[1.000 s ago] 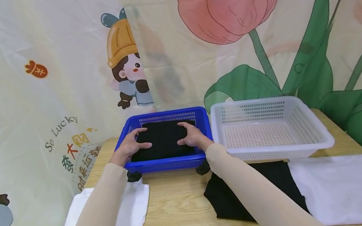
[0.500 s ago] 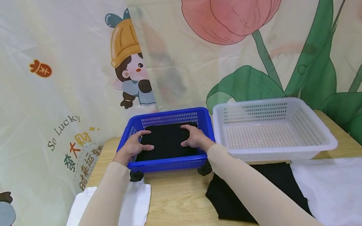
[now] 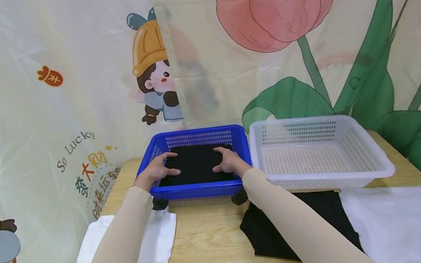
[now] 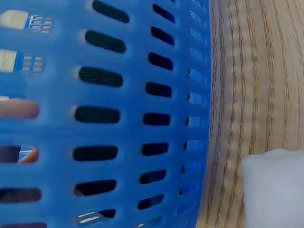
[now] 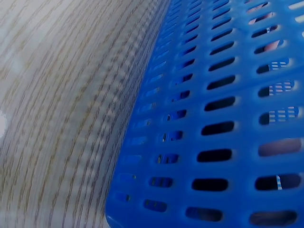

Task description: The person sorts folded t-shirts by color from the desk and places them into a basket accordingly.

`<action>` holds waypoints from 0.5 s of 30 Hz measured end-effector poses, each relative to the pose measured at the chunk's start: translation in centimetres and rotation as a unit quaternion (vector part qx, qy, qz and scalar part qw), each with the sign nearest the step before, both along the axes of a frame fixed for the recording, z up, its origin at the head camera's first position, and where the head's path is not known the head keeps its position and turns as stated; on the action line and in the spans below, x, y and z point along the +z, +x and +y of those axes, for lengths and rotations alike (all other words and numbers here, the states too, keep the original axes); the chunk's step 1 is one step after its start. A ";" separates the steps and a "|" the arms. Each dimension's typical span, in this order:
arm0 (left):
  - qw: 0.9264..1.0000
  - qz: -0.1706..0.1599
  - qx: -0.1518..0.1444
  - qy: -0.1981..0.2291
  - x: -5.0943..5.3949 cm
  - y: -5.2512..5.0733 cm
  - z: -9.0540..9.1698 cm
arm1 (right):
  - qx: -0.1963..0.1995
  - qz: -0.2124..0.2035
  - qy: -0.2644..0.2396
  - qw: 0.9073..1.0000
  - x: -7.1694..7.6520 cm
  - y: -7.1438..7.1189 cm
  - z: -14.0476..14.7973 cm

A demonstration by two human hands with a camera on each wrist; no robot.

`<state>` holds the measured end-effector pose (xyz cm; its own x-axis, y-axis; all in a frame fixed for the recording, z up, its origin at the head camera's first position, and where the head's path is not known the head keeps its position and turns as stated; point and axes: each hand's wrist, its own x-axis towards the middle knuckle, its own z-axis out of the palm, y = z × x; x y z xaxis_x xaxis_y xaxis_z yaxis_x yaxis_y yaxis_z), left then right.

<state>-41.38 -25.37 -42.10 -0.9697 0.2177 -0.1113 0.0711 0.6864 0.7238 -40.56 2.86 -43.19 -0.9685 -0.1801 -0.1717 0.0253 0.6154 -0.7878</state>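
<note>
A folded black cloth lies flat inside the blue plastic basket. Over its left side rests my left hand, thumb and index finger spread apart on the fabric. My right hand lies at the opposite side in much the same way, thumb pointing inward. The remaining fingers are mostly hidden. Both wrist views look at the basket's slotted front wall, with dark fabric showing through the slots in the left one. There, a fingertip also appears behind the wall.
A white basket stands right beside the blue one. In front of it lie a black cloth and a white cloth. Another folded white cloth is at the left, partly behind my left arm. A printed curtain hangs behind the wooden table.
The head view has shifted slightly, moving the scene a little to the right. Within the basket, the black cloth sits slightly lower than a second ago, and both hands have stayed over its sides.
</note>
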 end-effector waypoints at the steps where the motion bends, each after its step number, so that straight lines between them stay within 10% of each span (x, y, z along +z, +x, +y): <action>1: 1.000 -0.001 0.000 0.002 0.1 0.0 0.1 | -0.001 0.000 0.000 1.000 0.0 0.0 0.1; 15: 1.000 0.002 -0.003 0.027 1.1 -0.2 -0.1 | 0.021 0.005 0.016 1.000 2.3 1.2 1.0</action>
<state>-41.55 -25.45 -40.99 -0.9688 0.2293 -0.0942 0.0788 0.6453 0.7599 -39.34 3.82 -40.90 -0.9619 -0.2148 -0.1690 -0.0082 0.6408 -0.7677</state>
